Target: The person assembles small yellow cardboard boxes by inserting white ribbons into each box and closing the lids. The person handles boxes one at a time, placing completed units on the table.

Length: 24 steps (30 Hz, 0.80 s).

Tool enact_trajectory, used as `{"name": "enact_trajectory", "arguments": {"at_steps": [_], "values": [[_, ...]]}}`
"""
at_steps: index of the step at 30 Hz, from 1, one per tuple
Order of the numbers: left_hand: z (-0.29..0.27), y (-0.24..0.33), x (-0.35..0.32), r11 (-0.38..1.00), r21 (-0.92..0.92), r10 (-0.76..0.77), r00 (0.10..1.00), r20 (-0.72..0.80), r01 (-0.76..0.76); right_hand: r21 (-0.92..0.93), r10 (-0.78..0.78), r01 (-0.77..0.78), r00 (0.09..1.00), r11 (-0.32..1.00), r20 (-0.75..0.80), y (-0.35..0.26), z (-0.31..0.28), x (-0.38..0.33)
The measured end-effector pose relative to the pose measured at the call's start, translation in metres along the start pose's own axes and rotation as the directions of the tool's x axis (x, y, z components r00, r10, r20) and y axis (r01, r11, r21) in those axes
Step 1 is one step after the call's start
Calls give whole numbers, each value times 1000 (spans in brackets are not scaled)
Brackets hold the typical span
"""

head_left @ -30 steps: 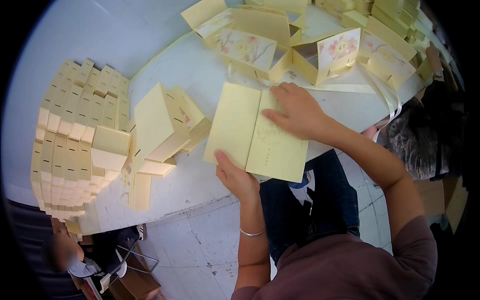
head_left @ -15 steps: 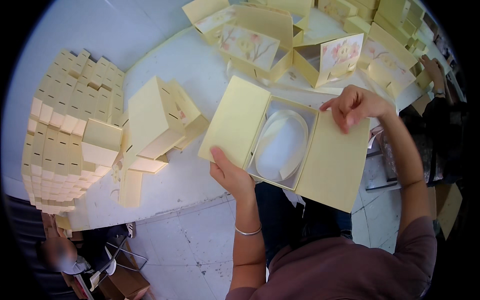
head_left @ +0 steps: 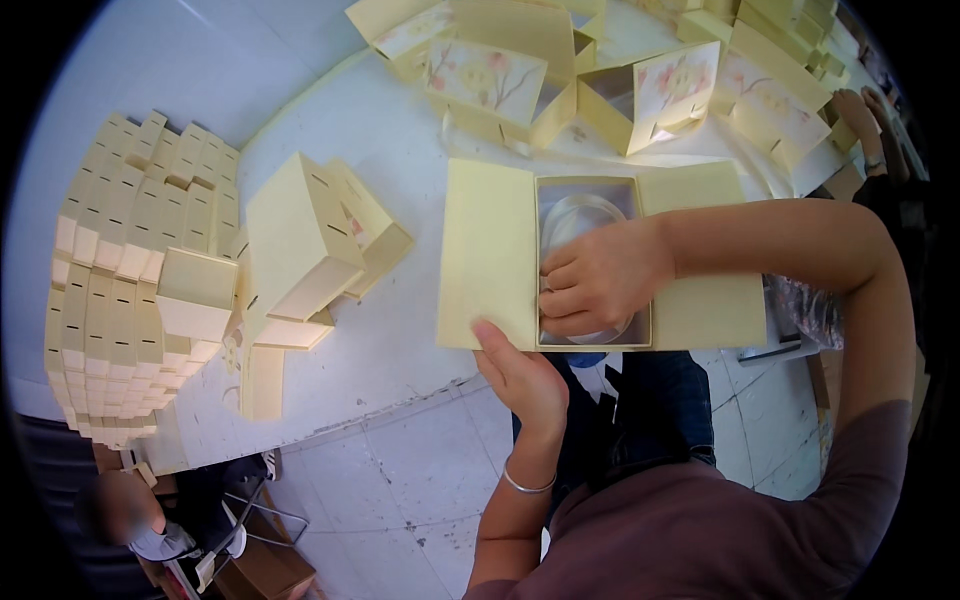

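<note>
A pale yellow gift box [head_left: 490,250] lies open flat at the table's near edge, both flaps spread. Its middle tray holds a clear oval plastic insert [head_left: 578,215]. My right hand [head_left: 595,280] rests inside the tray, fingers curled on the insert's lower part. My left hand [head_left: 520,375] grips the box's near edge from below, thumb on the left flap, a bracelet on the wrist.
Closed yellow boxes [head_left: 300,245] stand left of the open one, beside a big stack of flat box blanks [head_left: 130,270]. Open flowered boxes [head_left: 490,80] crowd the far table. Another person's hand [head_left: 858,110] shows at right; someone sits below at lower left [head_left: 130,515].
The closed box was opened flat, its right flap swung out. My right hand then moved from the right flap into the middle tray onto the clear insert.
</note>
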<state>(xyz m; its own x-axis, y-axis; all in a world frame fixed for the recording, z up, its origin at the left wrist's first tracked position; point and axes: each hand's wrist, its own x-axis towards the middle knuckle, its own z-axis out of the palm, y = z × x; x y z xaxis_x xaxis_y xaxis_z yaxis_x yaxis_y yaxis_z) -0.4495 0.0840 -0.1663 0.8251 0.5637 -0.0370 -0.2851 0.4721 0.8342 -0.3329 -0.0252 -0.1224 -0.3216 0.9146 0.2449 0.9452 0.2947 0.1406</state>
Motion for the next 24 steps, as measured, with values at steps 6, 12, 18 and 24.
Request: {"name": "enact_trajectory", "arguments": {"at_steps": [6, 12, 18, 24], "values": [[-5, 3, 3, 1000, 12, -1, 1000, -15, 1, 151, 84, -128, 960, 980, 266, -5, 4, 5], [-3, 0, -11, 997, 51, 53, 997, -61, -50, 189, 425, -551, 783, 813, 454, 5, -38, -15], [-1, -10, -28, 988, 58, 145, 989, -4, -144, 389, 568, -835, 550, 388, 612, 7, -43, -27], [-4, -16, -36, 965, 122, 222, 972, 82, -230, 670, 706, -690, 617, 273, 348, 4, -44, -28]]}}
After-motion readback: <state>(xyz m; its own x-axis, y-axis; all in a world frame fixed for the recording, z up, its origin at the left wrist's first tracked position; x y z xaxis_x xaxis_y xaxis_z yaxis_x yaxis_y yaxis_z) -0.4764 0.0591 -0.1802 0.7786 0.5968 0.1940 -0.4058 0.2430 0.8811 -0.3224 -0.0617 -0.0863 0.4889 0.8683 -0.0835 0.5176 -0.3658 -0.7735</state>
